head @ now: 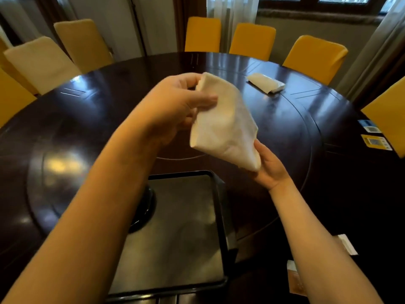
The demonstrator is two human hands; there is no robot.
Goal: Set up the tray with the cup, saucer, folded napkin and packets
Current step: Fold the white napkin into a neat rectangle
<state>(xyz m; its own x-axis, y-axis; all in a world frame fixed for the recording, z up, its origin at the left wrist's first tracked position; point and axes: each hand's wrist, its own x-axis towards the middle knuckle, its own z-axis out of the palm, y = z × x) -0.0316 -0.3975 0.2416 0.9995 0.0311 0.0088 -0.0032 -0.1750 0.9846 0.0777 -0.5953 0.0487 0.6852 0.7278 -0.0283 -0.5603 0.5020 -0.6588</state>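
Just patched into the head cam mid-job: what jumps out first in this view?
The white napkin, held up mid-frame above the table between the left hand at its top and the right hand at its lower corner. Below it sits the dark tray, and yellow chairs ring the far side.

- Two bare forearms reach in from the bottom edge, with no sleeve showing on either.
- The left hand (175, 106) wears no ring, watch or glove.
- The right hand (271, 170) is likewise bare, its wrist unadorned and fingers partly hidden.
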